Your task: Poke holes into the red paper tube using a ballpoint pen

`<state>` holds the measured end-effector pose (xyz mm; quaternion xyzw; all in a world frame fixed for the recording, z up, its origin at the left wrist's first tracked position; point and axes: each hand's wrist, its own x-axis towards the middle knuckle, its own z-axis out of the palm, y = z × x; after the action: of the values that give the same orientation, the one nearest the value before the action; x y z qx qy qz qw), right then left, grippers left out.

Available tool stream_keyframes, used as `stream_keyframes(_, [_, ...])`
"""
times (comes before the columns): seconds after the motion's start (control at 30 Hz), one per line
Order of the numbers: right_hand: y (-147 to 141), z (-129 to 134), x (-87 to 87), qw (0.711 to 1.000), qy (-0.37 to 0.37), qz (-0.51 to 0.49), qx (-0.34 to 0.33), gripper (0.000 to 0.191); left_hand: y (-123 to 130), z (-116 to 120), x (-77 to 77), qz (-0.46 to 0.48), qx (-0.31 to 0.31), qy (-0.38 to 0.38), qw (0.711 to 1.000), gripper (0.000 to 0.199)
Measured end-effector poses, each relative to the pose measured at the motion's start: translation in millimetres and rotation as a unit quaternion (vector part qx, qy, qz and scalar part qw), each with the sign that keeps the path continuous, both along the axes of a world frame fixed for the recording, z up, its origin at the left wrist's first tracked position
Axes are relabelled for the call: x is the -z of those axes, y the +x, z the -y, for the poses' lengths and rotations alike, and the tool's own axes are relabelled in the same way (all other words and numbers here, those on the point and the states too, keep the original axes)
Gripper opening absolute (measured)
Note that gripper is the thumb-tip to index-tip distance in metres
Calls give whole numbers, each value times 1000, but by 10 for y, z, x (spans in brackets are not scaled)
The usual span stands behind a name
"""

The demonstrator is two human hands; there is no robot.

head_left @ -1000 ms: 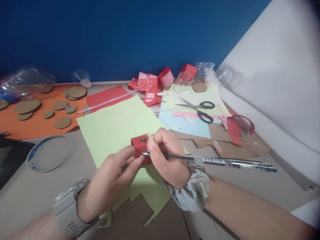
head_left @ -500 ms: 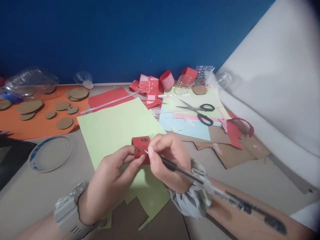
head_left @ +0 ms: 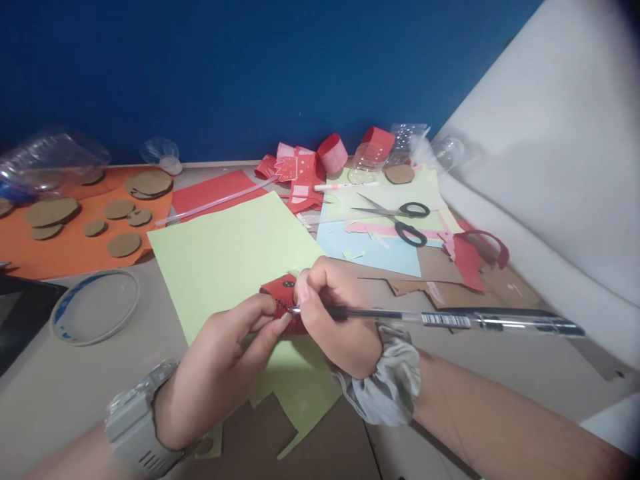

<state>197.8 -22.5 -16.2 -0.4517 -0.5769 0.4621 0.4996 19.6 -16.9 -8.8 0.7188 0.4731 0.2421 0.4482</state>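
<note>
My left hand (head_left: 227,363) pinches the left edge of a small red paper piece (head_left: 274,288) between thumb and fingers. Dark crossed lines cover part of the red paper, and a small black oval mark sits near its top. Closed round a clear-barrelled pen (head_left: 407,315), my right hand (head_left: 340,317) has the tip at the lined part of the paper, close to my left thumb. The pen's barrel points to the right. Beneath both hands lies a pale green sheet (head_left: 225,247) with a cut, jagged lower edge. My right fingers hide part of the red paper.
Black-handled scissors (head_left: 395,220) lie on coloured sheets at the right. Red paper rings (head_left: 333,155) and clear plastic pieces stand along the blue wall. Cardboard discs (head_left: 124,245) rest on orange paper (head_left: 75,257) at the left, near a roll of tape (head_left: 95,307).
The pen has swung from slanting down to the right to lying nearly level. The red paper has tilted in my left hand. Both hands stay close together.
</note>
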Motion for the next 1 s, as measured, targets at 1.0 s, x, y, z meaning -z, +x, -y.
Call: stream_keyframes(1.0, [-20, -33, 36, 999, -3, -49, -13, 28, 4, 4, 6, -19, -17, 6, 1000, 24])
